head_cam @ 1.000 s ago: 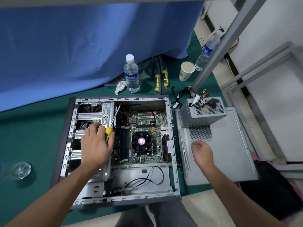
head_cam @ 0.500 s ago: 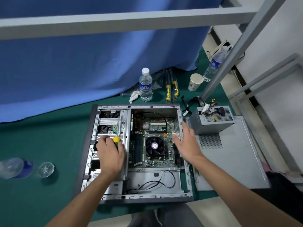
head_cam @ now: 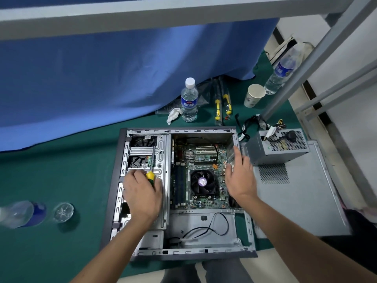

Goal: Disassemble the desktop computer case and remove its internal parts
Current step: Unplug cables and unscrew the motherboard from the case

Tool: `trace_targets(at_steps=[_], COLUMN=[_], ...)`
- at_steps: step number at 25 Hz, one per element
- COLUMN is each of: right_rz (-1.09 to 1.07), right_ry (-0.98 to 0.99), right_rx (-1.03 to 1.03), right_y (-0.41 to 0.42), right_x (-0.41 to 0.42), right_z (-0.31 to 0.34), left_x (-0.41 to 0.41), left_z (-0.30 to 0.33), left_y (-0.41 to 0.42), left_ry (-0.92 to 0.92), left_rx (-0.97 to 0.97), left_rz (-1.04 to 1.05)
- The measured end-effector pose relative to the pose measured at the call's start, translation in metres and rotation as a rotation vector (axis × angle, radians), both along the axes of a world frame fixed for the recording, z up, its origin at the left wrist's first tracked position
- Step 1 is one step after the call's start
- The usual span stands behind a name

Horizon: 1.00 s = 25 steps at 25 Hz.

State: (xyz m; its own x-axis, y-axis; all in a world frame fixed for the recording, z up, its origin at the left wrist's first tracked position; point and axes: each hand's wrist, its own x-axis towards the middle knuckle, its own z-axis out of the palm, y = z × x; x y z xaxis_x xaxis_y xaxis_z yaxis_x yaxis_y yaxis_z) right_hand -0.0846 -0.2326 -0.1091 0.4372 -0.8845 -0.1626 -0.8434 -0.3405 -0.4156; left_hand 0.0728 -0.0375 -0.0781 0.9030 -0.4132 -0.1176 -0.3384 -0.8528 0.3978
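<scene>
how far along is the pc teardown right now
Done: the side panel is off and lies right of the case, with the power supply resting on it. In hand: the left hand grips a screwdriver at the drive cage, while the right hand steadies the case's right wall. Left: drive cage, motherboard, CPU fan.

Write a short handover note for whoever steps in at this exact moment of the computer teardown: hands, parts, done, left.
Left hand grips the yellow-handled screwdriver, shaft on the drive cage. Right hand open, fingers on the case right wall.
Done: side panel off, lying right of the case; power supply out, resting on it.
Left: drive cage, motherboard, CPU fan, front cables.
</scene>
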Motion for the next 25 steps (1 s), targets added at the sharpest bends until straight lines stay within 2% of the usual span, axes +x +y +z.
trace_targets(at_steps=[1, 3, 5, 7, 9, 13, 25], right_rz=[-0.004, -0.002, -0.004, 0.000, -0.004, 0.015, 0.021], right_ry=[0.002, 0.005, -0.007, -0.010, -0.007, -0.019, -0.020], right_rx=[-0.007, -0.010, -0.005, -0.018, -0.026, -0.032, -0.036], right_y=[0.000, 0.001, 0.000, 0.000, -0.001, 0.000, -0.001], right_x=[0.000, 0.000, 0.001, 0.000, -0.001, -0.003, -0.003], right_z=[-0.001, 0.000, 0.000, -0.002, -0.004, -0.004, -0.007], left_x=[-0.005, -0.020, -0.039, -0.052, -0.054, -0.049, -0.042], left_z=[0.001, 0.000, -0.008, -0.024, -0.041, -0.057, -0.055], left_y=[-0.003, -0.016, -0.042, -0.070, -0.094, -0.111, -0.104], left_ry=[-0.059, -0.166, -0.050, 0.113, 0.092, -0.004, 0.020], left_rx=[0.000, -0.024, 0.006, 0.167, 0.351, 0.464, 0.421], left_rz=[-0.063, -0.327, -0.635, -0.797, -0.898, -0.958, -1.027])
